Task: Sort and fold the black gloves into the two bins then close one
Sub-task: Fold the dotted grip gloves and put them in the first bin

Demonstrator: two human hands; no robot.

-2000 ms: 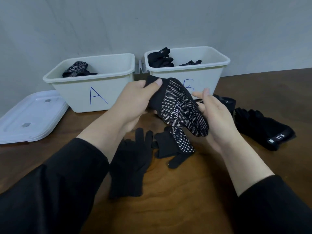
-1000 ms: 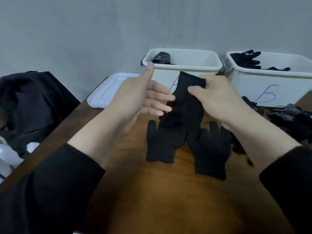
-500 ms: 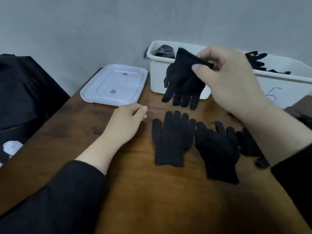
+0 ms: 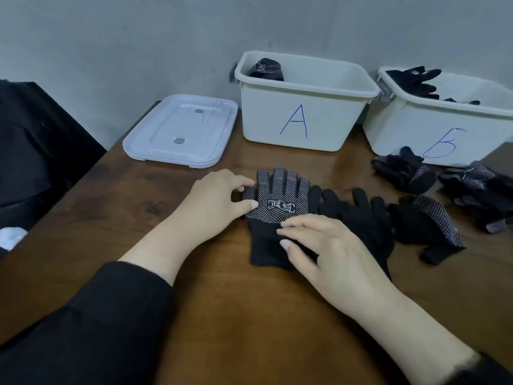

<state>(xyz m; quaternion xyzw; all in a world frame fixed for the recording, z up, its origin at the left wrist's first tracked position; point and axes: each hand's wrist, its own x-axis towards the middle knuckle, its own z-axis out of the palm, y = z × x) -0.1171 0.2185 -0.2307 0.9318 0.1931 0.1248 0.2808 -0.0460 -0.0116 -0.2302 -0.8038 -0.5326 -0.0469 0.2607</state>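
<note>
A dotted glove (image 4: 279, 207) lies flat on the bench (image 4: 227, 301), palm side up and fingers toward bin A (image 4: 302, 118); it appears laid out for folding. The left hand (image 4: 216, 201) pinches its thumb edge, apparently to keep it square, while the right hand (image 4: 330, 248) rests straight fingers on the cuff, seemingly smoothing it. Loose gloves (image 4: 424, 218) wait at right before bin B (image 4: 444, 126); the lid (image 4: 180, 129) lies aside, both bins uncovered.

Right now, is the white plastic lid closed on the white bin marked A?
No, the white plastic lid lies flat on the table beside the open bin A.
</note>
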